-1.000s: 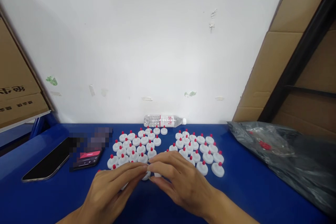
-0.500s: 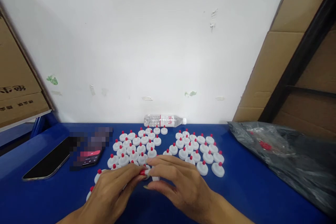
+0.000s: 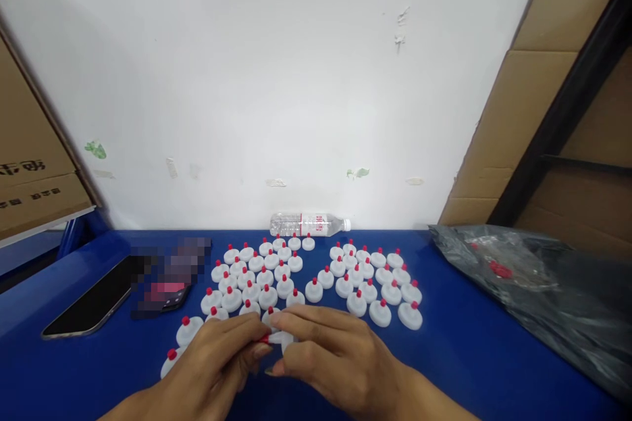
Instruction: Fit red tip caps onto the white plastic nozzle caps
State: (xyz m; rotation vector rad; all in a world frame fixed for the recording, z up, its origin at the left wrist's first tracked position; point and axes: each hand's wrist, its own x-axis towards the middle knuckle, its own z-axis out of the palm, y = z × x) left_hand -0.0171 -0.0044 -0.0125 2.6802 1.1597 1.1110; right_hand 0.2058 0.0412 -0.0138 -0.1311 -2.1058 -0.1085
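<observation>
In front of me, both hands meet at one white nozzle cap (image 3: 287, 341), which lies on its side with the spout pointing left. My right hand (image 3: 348, 355) is closed around its wide base, hiding most of it. The fingers of my left hand (image 3: 212, 358) pinch a small red tip cap (image 3: 264, 339) at the end of the spout. How far the red tip sits on the spout, I cannot tell. Beyond my hands, several white nozzle caps (image 3: 314, 291) with red tips stand upright in two loose groups on the blue table (image 3: 474, 348).
A clear plastic bottle (image 3: 309, 224) lies against the wall. To the left are a black phone (image 3: 93, 299) and a partly blurred device (image 3: 172, 299). On the right, a dark plastic bag (image 3: 538, 316) holds red pieces (image 3: 500, 269). Cardboard (image 3: 513, 112) leans behind it.
Both hands have shifted slightly down, and the held nozzle cap has turned so that more of its spout shows. The red tip has moved a little down and left with my left fingers.
</observation>
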